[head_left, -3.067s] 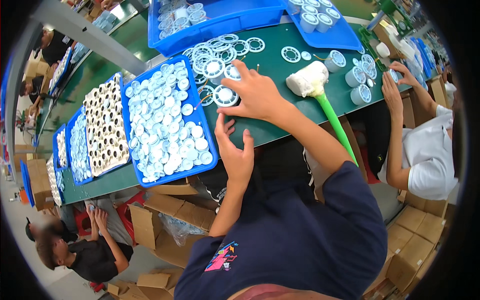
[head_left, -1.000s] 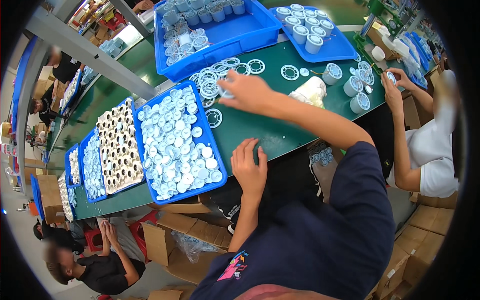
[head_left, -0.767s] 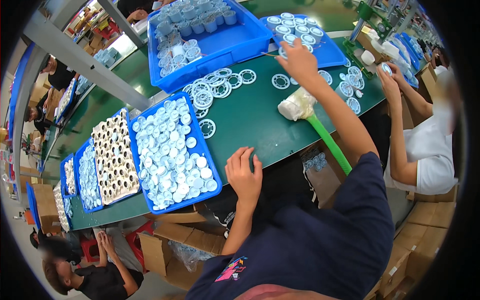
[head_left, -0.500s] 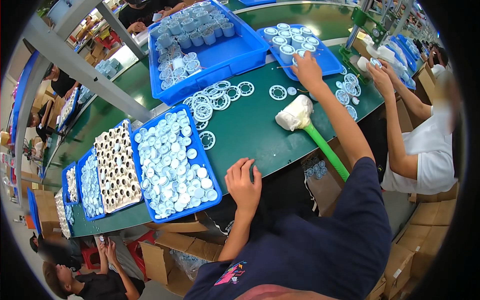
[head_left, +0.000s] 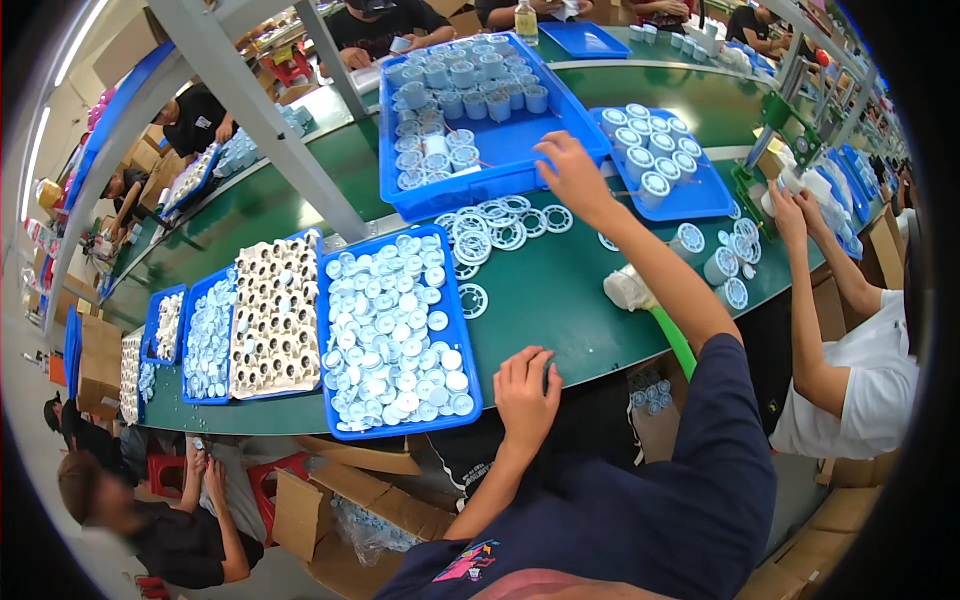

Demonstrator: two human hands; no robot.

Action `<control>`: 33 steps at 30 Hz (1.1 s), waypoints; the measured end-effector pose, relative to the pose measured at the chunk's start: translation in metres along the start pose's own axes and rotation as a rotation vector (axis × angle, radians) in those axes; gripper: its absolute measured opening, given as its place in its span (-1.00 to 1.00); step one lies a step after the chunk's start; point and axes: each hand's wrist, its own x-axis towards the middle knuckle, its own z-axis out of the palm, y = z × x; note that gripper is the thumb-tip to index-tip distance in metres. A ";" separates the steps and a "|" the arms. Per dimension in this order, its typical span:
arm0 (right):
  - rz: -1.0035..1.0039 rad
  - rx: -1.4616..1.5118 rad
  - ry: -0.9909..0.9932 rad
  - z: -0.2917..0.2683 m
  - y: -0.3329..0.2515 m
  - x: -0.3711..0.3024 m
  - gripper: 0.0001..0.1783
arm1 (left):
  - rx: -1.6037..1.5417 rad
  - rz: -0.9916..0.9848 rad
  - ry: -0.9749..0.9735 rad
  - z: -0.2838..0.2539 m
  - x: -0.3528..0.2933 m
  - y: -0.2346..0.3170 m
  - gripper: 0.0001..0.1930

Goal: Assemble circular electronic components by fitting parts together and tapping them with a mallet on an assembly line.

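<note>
My right hand (head_left: 572, 172) is held over the right side of a large blue bin (head_left: 520, 152), fingers apart and nothing visible in them. Inside the bin stand several pale blue cylindrical cups (head_left: 462, 75). Right of that hand, a smaller blue tray (head_left: 708, 200) holds more such cups (head_left: 655, 186) with ringed tops. My left hand (head_left: 528, 392) rests at the table's near edge, fingers loosely spread, holding nothing. Beside it a blue tray (head_left: 473, 385) is heaped with pale round caps (head_left: 395, 335). Under my right forearm lies a mallet (head_left: 628, 288) with a white wrapped head and green handle.
Flat white rings (head_left: 505, 236) lie before the bin. A moulded pulp tray (head_left: 275, 320) is farther left. A grey metal post (head_left: 270, 130) rises behind the trays. At right, a co-worker's hands (head_left: 795, 215) work near a green press (head_left: 775, 125). Open cardboard boxes (head_left: 340, 520) stand below.
My right hand has left the cups in the smaller tray and moved left over the large bin. The view has shifted, so the table appears farther right. My left hand keeps its place by the edge.
</note>
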 end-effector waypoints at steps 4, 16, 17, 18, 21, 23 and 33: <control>-0.104 0.125 -0.069 0.071 -0.021 0.045 -0.79 | -0.016 0.022 -0.021 0.001 -0.003 -0.001 -0.75; 0.138 -0.256 -0.496 0.190 -0.020 0.129 -0.47 | -0.103 -0.013 0.018 0.001 -0.005 0.001 -0.73; 0.095 -0.274 -0.442 0.191 -0.018 0.134 -0.49 | -0.111 -0.001 0.029 0.003 -0.003 0.000 -0.73; 0.061 -0.291 -0.397 0.193 -0.020 0.131 -0.50 | -0.109 -0.006 0.024 0.001 -0.003 -0.001 -0.73; 0.098 -0.298 -0.432 0.199 -0.020 0.135 -0.48 | -0.129 0.018 0.009 -0.002 0.000 -0.001 -0.74; 0.163 -0.326 -0.483 0.199 -0.015 0.141 -0.44 | -0.139 0.025 -0.012 -0.003 -0.002 0.000 -0.73; 0.287 -0.185 -0.351 0.203 -0.009 0.143 -0.43 | -0.128 0.018 -0.011 0.001 -0.004 0.000 -0.72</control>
